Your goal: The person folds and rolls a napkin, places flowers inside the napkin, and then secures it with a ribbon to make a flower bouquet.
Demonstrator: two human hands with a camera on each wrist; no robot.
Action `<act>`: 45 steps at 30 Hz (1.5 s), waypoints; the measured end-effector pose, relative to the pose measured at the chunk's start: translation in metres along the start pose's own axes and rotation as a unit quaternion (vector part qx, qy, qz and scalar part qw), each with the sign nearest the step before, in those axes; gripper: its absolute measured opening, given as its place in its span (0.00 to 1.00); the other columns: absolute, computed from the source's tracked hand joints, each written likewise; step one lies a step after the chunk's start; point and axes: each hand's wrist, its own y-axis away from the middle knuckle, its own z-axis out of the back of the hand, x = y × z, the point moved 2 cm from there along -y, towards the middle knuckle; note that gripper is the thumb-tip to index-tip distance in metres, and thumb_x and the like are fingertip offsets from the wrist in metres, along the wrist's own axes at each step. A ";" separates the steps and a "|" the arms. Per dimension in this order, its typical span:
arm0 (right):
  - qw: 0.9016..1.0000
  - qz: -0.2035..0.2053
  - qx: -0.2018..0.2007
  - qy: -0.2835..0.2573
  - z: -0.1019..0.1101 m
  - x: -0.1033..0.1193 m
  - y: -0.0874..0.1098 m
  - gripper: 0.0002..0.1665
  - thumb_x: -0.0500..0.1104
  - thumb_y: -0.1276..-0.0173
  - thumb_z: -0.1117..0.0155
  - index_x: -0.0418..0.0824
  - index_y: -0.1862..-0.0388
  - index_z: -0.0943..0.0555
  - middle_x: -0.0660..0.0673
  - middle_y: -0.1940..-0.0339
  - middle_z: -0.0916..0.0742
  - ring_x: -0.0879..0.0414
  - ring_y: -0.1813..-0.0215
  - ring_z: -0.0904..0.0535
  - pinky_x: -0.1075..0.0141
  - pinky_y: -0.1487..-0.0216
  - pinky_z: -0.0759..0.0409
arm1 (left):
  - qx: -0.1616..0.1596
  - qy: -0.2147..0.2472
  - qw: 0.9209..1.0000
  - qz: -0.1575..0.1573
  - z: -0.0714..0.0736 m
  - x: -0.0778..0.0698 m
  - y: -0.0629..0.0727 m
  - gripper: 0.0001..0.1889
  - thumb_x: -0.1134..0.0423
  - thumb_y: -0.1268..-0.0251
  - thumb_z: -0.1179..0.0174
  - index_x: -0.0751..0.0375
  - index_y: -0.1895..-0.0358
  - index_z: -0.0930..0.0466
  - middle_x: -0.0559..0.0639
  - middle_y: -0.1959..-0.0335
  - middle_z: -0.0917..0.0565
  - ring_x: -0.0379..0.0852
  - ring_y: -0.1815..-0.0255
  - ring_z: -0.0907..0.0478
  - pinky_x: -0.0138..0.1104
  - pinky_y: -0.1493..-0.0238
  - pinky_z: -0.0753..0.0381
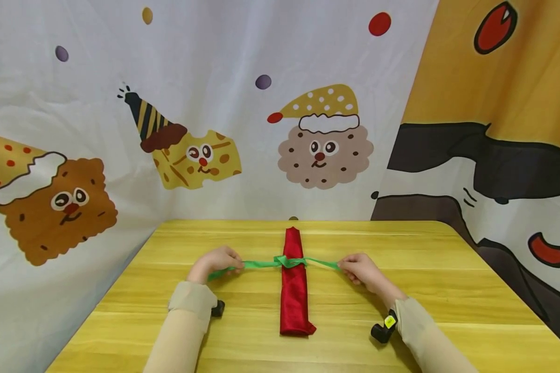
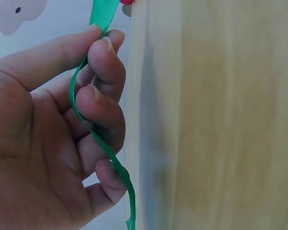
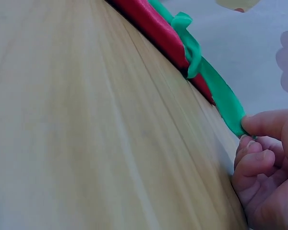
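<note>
A rolled or folded length of shiny red cloth [image 1: 294, 303] lies lengthwise on the table. Around its upper part runs a green ribbon [image 1: 293, 262], crossed or knotted on top, with an end stretched out to each side. My left hand [image 1: 219, 261] pinches the left end between thumb and fingertips; in the left wrist view a loose tail of the ribbon [image 2: 102, 143] hangs down past the curled fingers. On the other side my right hand [image 1: 361, 269] pinches the right end near its tip. A small loop of ribbon [image 3: 193, 50] stands over the red cloth in the right wrist view.
The wooden table [image 1: 233, 331] reaches back to a white curtain [image 1: 205, 62] printed with cartoon biscuits and cheese. A yellow and dark patterned curtain [image 1: 504, 98] hangs at the right. Black wrist cameras [image 1: 381, 332] sit at both cuffs.
</note>
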 end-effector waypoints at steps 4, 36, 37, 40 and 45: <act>1.000 -0.002 0.018 0.003 0.006 -0.002 0.006 0.14 0.39 0.31 0.40 0.26 0.57 0.20 0.48 0.84 0.27 0.60 0.82 0.36 0.71 0.83 0.37 | -0.001 -0.002 1.000 0.008 -0.002 -0.002 0.006 0.12 0.64 0.33 0.40 0.64 0.76 0.19 0.49 0.84 0.26 0.43 0.82 0.35 0.36 0.68 0.32; 0.999 -0.009 0.040 0.009 0.037 -0.015 0.031 0.17 0.40 0.29 0.41 0.25 0.53 0.22 0.48 0.80 0.23 0.62 0.82 0.32 0.72 0.83 0.33 | -0.014 -0.008 1.000 0.020 0.014 0.015 0.028 0.10 0.64 0.34 0.40 0.66 0.72 0.17 0.48 0.84 0.28 0.43 0.83 0.37 0.36 0.70 0.33; 0.999 -0.008 0.032 0.009 0.038 -0.015 0.031 0.17 0.40 0.29 0.41 0.25 0.53 0.22 0.48 0.81 0.24 0.62 0.82 0.33 0.72 0.84 0.33 | -0.017 -0.008 1.000 0.023 0.014 0.016 0.028 0.10 0.63 0.34 0.40 0.66 0.72 0.17 0.48 0.85 0.28 0.43 0.83 0.37 0.36 0.70 0.33; 1.000 -0.010 0.005 0.009 0.041 -0.016 0.031 0.17 0.39 0.29 0.42 0.24 0.53 0.22 0.48 0.81 0.24 0.62 0.83 0.34 0.71 0.84 0.33 | -0.023 -0.007 0.999 0.026 0.015 0.018 0.029 0.11 0.63 0.34 0.39 0.65 0.72 0.17 0.49 0.84 0.27 0.43 0.82 0.37 0.36 0.71 0.32; 1.000 -0.016 -0.013 0.003 0.046 -0.013 0.030 0.18 0.40 0.28 0.43 0.23 0.50 0.23 0.47 0.79 0.24 0.62 0.82 0.34 0.71 0.84 0.34 | -0.026 -0.001 0.999 0.022 0.018 0.018 0.030 0.10 0.63 0.35 0.39 0.66 0.72 0.17 0.50 0.81 0.24 0.44 0.81 0.35 0.37 0.69 0.32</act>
